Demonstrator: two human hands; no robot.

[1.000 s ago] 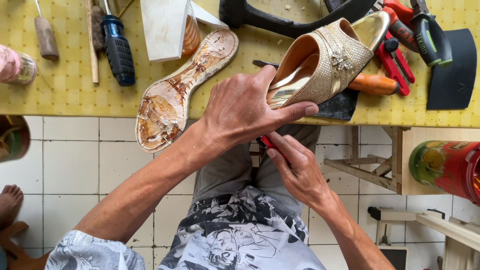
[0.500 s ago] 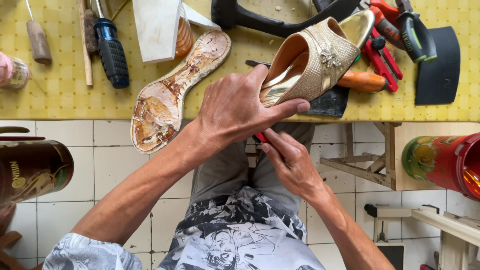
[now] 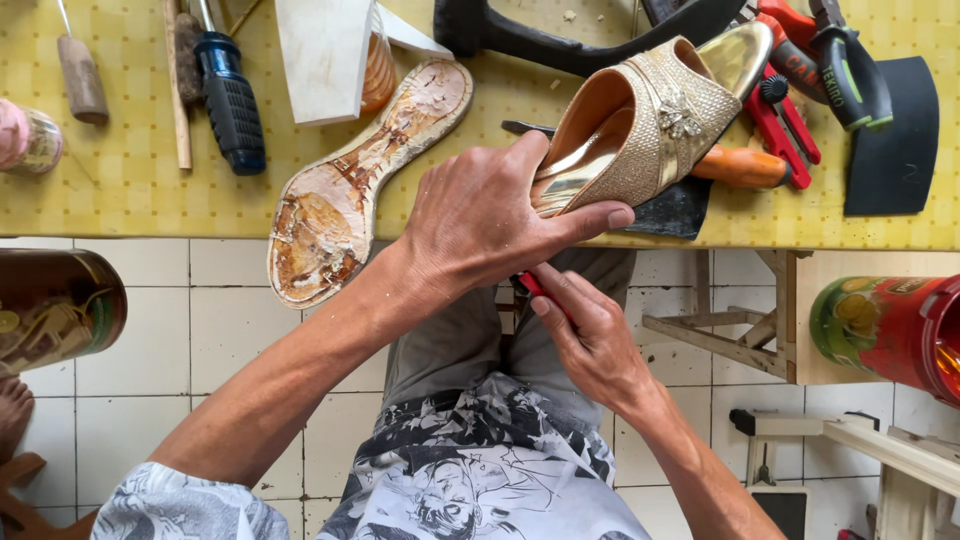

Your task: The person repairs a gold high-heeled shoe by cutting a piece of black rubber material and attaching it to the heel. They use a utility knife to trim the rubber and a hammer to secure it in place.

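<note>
My left hand (image 3: 480,220) grips the heel end of a gold glittery sandal (image 3: 640,125), holding it at the front edge of the yellow-covered workbench (image 3: 120,190). Just below it, over my lap, my right hand (image 3: 590,335) is closed around a small red-handled tool (image 3: 530,285), most of which is hidden by my fingers and by the left hand. A detached brown sole (image 3: 345,190), glue-stained side up, lies to the left and overhangs the bench edge.
On the bench lie a blue-handled screwdriver (image 3: 230,100), a wooden-handled tool (image 3: 80,75), a white block (image 3: 325,55), red pliers (image 3: 790,110), an orange-handled knife (image 3: 740,165) and a black iron shoe last (image 3: 560,40). A brown jar (image 3: 55,305) is at left, a red tin (image 3: 890,325) at right.
The view has shifted slightly; the brown jar has come into sight at left. My left hand keeps its hold on the sandal while my right hand stays at the red-handled tool beneath.
</note>
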